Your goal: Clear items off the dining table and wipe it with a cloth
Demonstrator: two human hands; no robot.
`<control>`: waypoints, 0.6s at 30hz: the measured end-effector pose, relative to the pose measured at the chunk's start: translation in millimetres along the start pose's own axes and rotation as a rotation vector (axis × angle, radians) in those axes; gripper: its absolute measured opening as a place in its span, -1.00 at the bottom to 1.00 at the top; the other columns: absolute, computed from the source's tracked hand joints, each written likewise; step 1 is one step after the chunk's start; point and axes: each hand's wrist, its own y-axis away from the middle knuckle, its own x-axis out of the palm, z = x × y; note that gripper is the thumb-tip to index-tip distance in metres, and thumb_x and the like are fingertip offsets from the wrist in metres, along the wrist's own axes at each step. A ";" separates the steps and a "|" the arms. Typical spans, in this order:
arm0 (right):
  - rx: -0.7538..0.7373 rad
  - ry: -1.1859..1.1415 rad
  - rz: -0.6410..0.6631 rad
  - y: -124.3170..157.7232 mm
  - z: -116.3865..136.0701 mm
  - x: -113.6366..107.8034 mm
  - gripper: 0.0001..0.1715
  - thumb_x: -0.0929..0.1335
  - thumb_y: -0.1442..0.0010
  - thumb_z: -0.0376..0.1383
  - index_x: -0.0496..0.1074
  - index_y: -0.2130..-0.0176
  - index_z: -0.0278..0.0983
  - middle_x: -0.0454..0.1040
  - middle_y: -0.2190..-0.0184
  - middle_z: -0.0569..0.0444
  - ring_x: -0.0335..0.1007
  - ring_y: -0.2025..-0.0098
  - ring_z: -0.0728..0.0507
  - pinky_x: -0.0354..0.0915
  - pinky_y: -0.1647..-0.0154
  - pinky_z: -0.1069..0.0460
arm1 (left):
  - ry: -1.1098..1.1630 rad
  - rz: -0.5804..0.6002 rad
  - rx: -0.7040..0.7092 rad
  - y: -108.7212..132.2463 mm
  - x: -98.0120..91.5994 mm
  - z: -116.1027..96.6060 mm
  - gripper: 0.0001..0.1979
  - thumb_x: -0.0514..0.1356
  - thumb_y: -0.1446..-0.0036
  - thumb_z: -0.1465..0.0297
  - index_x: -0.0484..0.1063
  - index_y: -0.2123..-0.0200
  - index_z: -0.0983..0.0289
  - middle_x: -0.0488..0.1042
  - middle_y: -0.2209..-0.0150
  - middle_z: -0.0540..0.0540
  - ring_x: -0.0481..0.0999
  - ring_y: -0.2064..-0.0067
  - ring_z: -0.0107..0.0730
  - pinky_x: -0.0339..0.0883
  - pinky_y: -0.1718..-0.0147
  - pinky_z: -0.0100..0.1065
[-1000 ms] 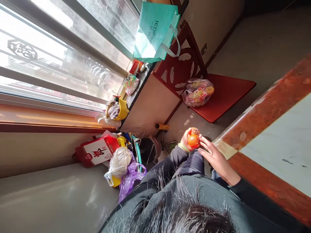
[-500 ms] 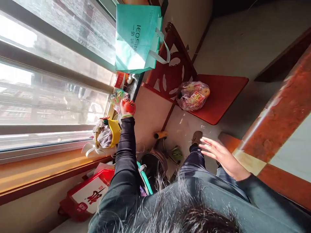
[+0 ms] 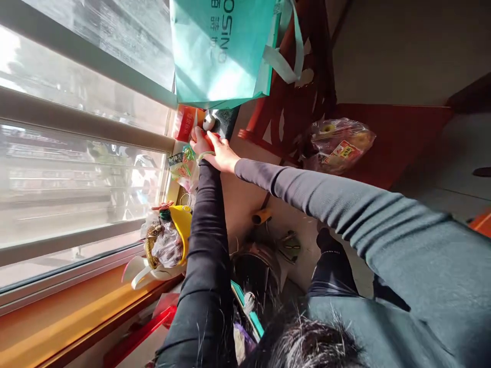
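My left hand [image 3: 198, 142] reaches out over the sill beside the window, its fingers curled round a red, round, tomato-like thing [image 3: 214, 136]. Only a sliver of that thing's surface shows between the hands. My right hand [image 3: 223, 155] has come in from the right and overlaps the left wrist. Its fingers lie against the red thing, though their exact grip is partly hidden. Just beyond the hands sit a small silvery round object [image 3: 208, 121] and a red-orange packet [image 3: 187, 122]. A green and pink plastic packet [image 3: 184, 164] lies at the left hand's near side.
A large teal bag [image 3: 222, 56] stands behind the hands. Further right, a red chair [image 3: 399, 138] bears a clear plastic bag of food [image 3: 341, 145]. A yellow container [image 3: 182, 230] with plastic-wrapped contents rests on the sill. Below stands a dark bin [image 3: 253, 266].
My right hand has swung left from over the floor to meet the left hand at the red thing. My left hand has moved a little further forward; the view has shifted closer to the sill.
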 end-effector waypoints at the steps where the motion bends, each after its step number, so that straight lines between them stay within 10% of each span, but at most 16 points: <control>1: 0.005 0.026 -0.023 -9.1 -7.8 4.9 0.09 0.46 -0.35 -0.24 -0.07 -0.61 -0.41 -0.03 -0.58 -0.36 -0.10 -0.64 -0.42 -0.17 -0.68 -0.37 | -0.024 -0.023 -0.044 -5.8 1.9 1.2 -0.53 0.19 -0.49 0.04 0.40 -0.13 0.36 0.57 -0.06 0.26 0.54 -0.18 -0.32 0.43 -0.20 -0.16; 9: -0.184 0.236 0.009 -46.6 -44.0 -5.7 0.18 0.59 -0.20 -0.08 0.07 -0.54 -0.34 -0.01 -0.53 -0.30 0.06 -0.57 -0.54 -0.10 -0.65 -0.42 | -0.457 -0.164 -0.015 -27.3 -28.8 7.1 -0.56 0.33 -0.35 0.45 0.25 -0.19 0.37 0.45 -0.28 0.30 0.46 -0.30 -0.29 0.29 -0.36 -0.21; 18: -0.053 0.304 0.031 -19.7 2.3 -38.3 -0.03 0.48 -0.30 -0.50 0.11 -0.53 -0.40 -0.02 -0.59 -0.05 0.09 -0.57 -0.35 0.02 -0.66 -0.22 | -1.026 0.101 0.047 -1.1 -57.2 -13.6 -0.52 0.40 -0.13 0.53 0.23 -0.01 0.26 0.52 -0.17 0.31 0.39 -0.39 0.16 0.18 -0.44 0.09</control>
